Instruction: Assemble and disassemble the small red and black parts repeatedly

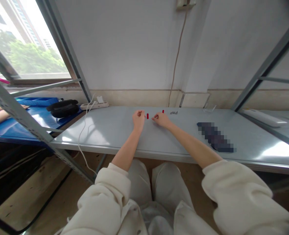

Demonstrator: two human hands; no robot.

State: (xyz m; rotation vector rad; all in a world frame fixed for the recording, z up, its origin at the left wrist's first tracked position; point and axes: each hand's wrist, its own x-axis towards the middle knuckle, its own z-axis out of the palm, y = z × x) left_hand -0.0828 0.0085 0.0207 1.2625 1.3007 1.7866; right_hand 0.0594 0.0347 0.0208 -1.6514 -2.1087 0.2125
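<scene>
On the grey table, a small red cylinder [147, 116] stands upright between my two hands. My left hand [138, 118], just left of it, is closed with the fingers curled together; whatever it may hold is too small to make out. To the cylinder's right, my right hand [161, 119] has its thumb and fingers pinched close to the tabletop, and I cannot see what is in them. A second small red piece [163, 111] shows just behind my right hand. Several small grey pieces [174, 113] lie in a group right of that.
A power strip [94, 105] with a white cable sits at the table's back left. A dark pixelated item [216, 137] lies at the right, and a clear object [209, 108] behind it. Metal posts frame both sides. Beyond the left post are a black case [63, 108] and another person's arms.
</scene>
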